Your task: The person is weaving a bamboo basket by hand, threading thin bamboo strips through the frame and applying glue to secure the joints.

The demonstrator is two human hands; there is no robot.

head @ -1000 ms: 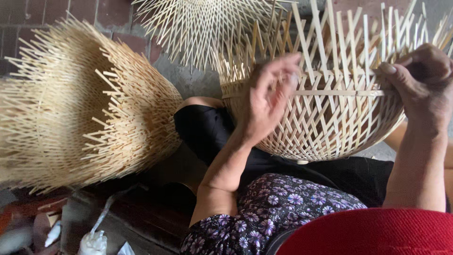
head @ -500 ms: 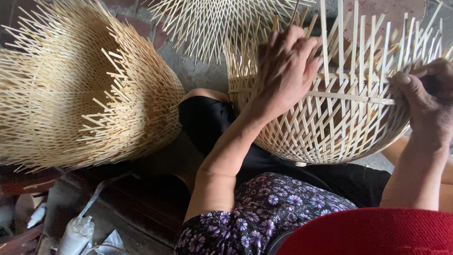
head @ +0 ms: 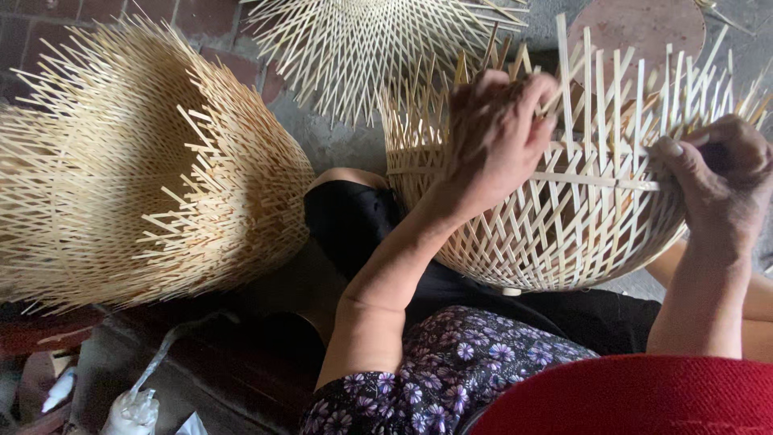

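The bamboo basket (head: 555, 225) is woven halfway up, its upright strips still loose, with the left hand (head: 495, 137) clasping the strips and the right hand (head: 713, 173) pinching the horizontal weaver (head: 596, 180).

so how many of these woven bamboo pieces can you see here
3. One half-woven basket rests on the lap, with the left hand and right hand on it. A stack of baskets lies at left, possibly several nested. One flat splayed piece lies at top centre.

Left hand (head: 495, 137) has been raised from the bamboo basket's (head: 555, 234) side to its upright rim strips, fingers now curled over them.
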